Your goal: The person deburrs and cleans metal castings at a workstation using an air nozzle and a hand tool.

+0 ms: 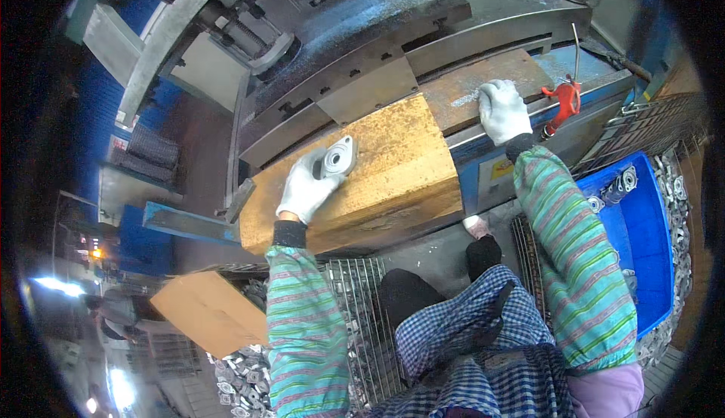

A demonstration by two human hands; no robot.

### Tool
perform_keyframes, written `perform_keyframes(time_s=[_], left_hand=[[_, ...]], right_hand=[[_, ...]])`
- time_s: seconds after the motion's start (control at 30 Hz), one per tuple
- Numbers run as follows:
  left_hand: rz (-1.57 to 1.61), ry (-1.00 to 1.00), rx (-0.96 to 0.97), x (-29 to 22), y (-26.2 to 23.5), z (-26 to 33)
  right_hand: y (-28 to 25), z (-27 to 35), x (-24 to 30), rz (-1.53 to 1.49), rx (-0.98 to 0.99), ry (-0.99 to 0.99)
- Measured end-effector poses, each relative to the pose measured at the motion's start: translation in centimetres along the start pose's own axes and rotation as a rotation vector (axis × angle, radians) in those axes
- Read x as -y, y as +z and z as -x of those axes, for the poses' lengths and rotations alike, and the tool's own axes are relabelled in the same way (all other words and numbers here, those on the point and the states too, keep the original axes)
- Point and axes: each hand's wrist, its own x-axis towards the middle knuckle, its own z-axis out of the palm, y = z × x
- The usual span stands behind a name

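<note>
My left hand (308, 188), in a white glove, grips a grey metal flanged part (339, 157) by its left side. The part is a flat oval with a round raised ring and a bore in the middle, and it is at the top of a thick wooden block (400, 142). In a white glove too, my right hand (504, 112) is over a rusty metal plate (461, 89) to the right of the block. Its fingers are curled together, and anything inside them is hidden. A red-handled air gun (563, 106) is just right of that hand.
Behind the block stands a machine bed (362, 48) with a clamp at upper left. At right, a blue bin (657, 252) holds some metal parts, with many more around it. Loose parts (242, 380) and a cardboard sheet (211, 312) are at lower left, beside a wire basket (362, 289).
</note>
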Motion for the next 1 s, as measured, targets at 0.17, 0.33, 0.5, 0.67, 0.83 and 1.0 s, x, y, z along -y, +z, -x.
perform_keyframes(time_s=[0.17, 0.33, 0.5, 0.67, 0.83, 1.0], left_hand=[[-0.215, 0.045, -0.036, -2.1, 2.5, -0.6], [-0.053, 0.105, -0.268, -0.5, 2.3, -1.2], [-0.500, 0.228, -0.233, 0.5, 3.1, -0.1], [-0.305, 0.208, -0.270, 0.9, 2.6, 0.1], [-0.149, 0.213, -0.217, 0.5, 2.4, -0.3], [-0.268, 0.170, -0.229, -0.2, 1.9, 0.9]], right_hand=[[0.3, 0.1, 0.7, -0.018, -0.023, 0.002], [-0.2, 0.3, 0.9, -0.009, -0.004, 0.023], [-0.7, -0.1, 1.2, -0.015, 0.015, 0.015], [-4.3, 3.4, 3.6, -0.301, -0.310, -0.007], [-8.7, 9.0, 1.3, -0.447, -0.631, 0.354], [-7.4, 6.4, -4.3, -0.577, -0.466, 0.664]])
